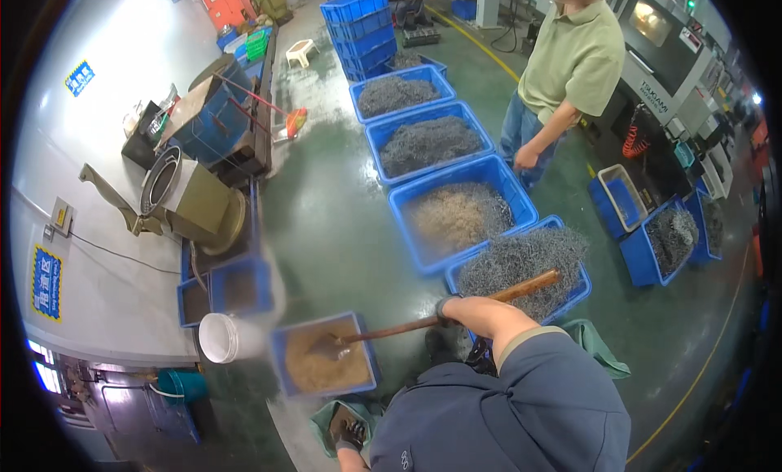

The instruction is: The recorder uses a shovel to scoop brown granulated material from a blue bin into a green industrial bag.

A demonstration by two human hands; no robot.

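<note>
My right hand (447, 310), in a dark glove, is closed round the long wooden handle of a shovel (391, 329). The shovel's blade rests in tan, sawdust-like grains inside a blue bin (373, 373) on the floor. The handle's thick end reaches over a blue bin heaped with grey metal shavings (521, 268). My left hand (350, 433), also gloved, is low down at the near rim of a green woven bag (322, 427) and seems to grip it. Something brown shows in the bag's mouth. My body hides part of the floor between my arms.
A row of blue bins (428, 105) with metal shavings runs ahead; one bin also holds tan grains (450, 215). A person (570, 61) stands right of it. A white bucket (218, 338), a spinner-like machine (191, 199) and blue tubs (240, 285) stand left. Another green bag (599, 350) lies right.
</note>
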